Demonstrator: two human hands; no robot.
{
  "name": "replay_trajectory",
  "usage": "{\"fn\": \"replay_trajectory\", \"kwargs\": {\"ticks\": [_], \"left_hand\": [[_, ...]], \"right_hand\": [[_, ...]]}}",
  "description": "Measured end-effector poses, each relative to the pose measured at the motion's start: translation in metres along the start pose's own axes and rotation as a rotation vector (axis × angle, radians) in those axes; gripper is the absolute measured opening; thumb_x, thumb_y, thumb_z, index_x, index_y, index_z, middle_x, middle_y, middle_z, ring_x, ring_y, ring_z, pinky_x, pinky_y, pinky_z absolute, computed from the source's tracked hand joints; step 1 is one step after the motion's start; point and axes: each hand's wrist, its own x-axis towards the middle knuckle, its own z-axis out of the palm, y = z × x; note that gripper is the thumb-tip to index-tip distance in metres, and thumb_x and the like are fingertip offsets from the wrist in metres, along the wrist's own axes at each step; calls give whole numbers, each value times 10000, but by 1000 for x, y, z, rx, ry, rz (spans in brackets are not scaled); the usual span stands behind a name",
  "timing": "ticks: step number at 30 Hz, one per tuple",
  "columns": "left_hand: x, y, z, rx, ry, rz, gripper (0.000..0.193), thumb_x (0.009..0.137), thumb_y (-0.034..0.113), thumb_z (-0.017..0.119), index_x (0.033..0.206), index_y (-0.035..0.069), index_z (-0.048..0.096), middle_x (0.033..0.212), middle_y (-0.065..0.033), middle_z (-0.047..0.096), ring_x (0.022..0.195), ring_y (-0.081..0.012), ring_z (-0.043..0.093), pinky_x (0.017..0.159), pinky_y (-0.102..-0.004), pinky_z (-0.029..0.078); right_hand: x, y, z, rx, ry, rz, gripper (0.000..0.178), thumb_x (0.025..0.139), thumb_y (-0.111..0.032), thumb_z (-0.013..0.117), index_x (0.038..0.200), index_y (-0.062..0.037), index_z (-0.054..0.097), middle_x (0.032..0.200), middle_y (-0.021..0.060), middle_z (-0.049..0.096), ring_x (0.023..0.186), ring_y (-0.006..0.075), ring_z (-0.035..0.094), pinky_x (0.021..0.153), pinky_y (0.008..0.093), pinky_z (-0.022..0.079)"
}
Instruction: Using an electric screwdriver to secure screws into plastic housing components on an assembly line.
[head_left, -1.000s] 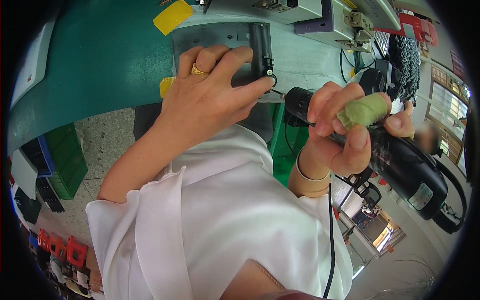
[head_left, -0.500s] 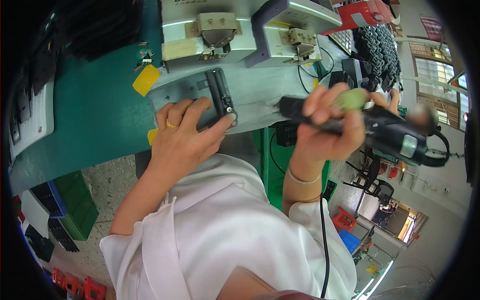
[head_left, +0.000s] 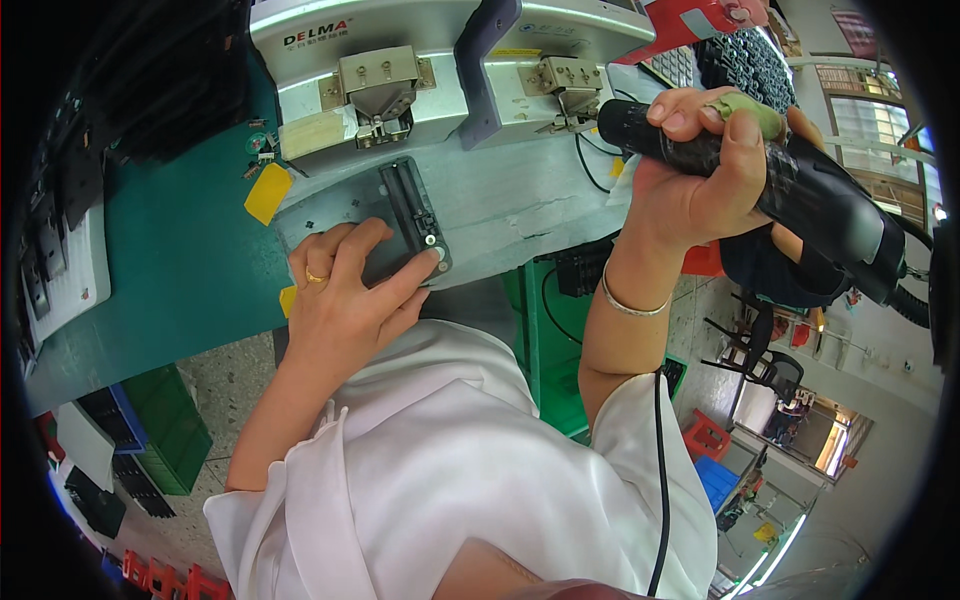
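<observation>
My left hand [head_left: 345, 275] lies with spread fingers on a dark, flat fixture [head_left: 330, 200] on the bench. Its thumb tip presses near the end of a black, bar-shaped part [head_left: 409, 200] set along the fixture's right side. A black electric screwdriver [head_left: 680, 150] is wrapped in my right hand [head_left: 705, 180], raised to the right of the bench. The screwdriver's nose points left, close to the metal outlet [head_left: 575, 88] of the right silver machine. Its bit is too fine to make out clearly. A green wrap [head_left: 745, 108] covers one right-hand finger.
Two silver box-shaped machines [head_left: 300, 95] stand behind the fixture, a purple-grey panel [head_left: 487, 75] between them. Yellow pieces [head_left: 267, 193] and small loose parts [head_left: 260, 145] lie left. Black parts [head_left: 160, 80] are piled far left. A cable [head_left: 660, 480] hangs by my right arm.
My right hand has carried the screwdriver away from the fixture's side, up toward the right machine's outlet. My left hand stays on the fixture. The whole view has shifted slightly.
</observation>
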Motion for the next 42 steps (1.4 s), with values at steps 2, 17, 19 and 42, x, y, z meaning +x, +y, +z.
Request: {"fn": "replay_trajectory", "kwargs": {"ticks": [2, 17, 19, 42], "left_hand": [[1, 0, 0, -4, 0, -3, 457, 640, 202, 794, 1076, 289, 691, 1158, -48, 518, 1061, -263, 473, 904, -415, 330], [-6, -2, -11, -140, 0, -36, 507, 610, 211, 818, 1096, 255, 682, 1182, -69, 533, 1067, -286, 476, 911, -410, 319], [-10, -1, -20, -111, 61, -30, 504, 605, 209, 820, 1090, 212, 682, 1179, -70, 544, 1063, -283, 478, 917, -404, 317], [-48, -15, -5, 54, 160, -36, 385, 632, 211, 810, 1003, 233, 708, 1192, -36, 540, 1079, -258, 478, 896, -403, 326]], "right_hand": [[0, 0, -1, 0, -1, -5, 468, 791, 31, 567, 1207, 5, 354, 633, 132, 566, 448, 195, 533, 475, 374, 524], [21, 7, 13, 57, -114, 302, 361, 864, -12, 583, 1190, -29, 429, 682, 70, 538, 478, 132, 503, 481, 285, 472], [24, 7, -4, 63, -216, 295, 100, 874, -54, 525, 850, 43, 528, 668, 129, 534, 577, 228, 543, 591, 390, 480], [-115, -46, 66, 297, -249, 545, 537, 830, -59, 680, 1198, -93, 290, 713, 89, 514, 498, 161, 546, 461, 289, 483]]}}
